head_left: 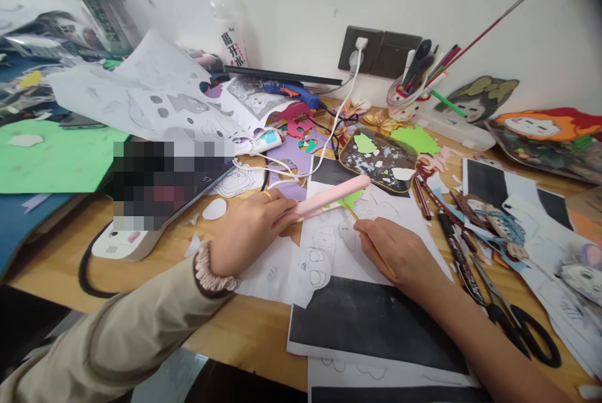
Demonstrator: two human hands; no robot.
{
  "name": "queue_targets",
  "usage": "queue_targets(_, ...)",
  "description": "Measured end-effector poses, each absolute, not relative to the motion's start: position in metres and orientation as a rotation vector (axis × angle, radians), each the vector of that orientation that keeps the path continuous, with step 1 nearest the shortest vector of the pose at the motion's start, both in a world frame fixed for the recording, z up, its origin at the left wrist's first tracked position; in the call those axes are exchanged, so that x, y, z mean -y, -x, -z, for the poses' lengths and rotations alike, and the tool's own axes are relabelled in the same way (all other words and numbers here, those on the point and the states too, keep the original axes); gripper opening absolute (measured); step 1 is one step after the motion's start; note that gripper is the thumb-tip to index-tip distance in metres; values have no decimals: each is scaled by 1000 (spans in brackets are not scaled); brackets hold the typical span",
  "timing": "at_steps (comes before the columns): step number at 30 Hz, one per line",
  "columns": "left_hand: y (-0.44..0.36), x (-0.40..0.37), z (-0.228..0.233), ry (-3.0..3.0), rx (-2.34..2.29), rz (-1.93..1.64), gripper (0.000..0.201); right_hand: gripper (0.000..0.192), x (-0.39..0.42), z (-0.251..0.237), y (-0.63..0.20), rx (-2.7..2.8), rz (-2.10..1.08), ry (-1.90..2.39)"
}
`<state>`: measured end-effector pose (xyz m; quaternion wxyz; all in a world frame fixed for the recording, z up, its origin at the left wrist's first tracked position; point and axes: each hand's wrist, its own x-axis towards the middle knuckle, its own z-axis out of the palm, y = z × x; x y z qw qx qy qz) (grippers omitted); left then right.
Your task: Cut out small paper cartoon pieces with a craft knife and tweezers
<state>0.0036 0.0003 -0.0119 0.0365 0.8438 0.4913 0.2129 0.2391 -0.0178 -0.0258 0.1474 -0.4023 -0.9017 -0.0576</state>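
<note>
My left hand [251, 227] grips a pink stick-shaped tool [332, 196] that points right and away over the papers. My right hand [399, 252] holds a thin yellow pencil-like stick [374, 246], its tip near a small green paper piece [350, 201] under the pink tool's end. Both hands rest on a white sheet with cartoon line drawings [329, 246], which lies over a black-printed sheet [376, 321].
Black-handled scissors [512, 321] and pens lie to the right among cut-out characters. A dark tray with paper scraps [376, 158], a pen cup [407, 99], a blue glue gun [294, 91], a water bottle [228, 24] and a tablet [141, 234] surround the wooden table [235, 328].
</note>
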Motion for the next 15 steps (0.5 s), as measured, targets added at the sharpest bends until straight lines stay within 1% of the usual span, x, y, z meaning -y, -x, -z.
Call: queue_targets(15, -4, 0, 12, -2606, -1526, -624, 26, 15, 18, 28, -239, 2564, 52, 1155)
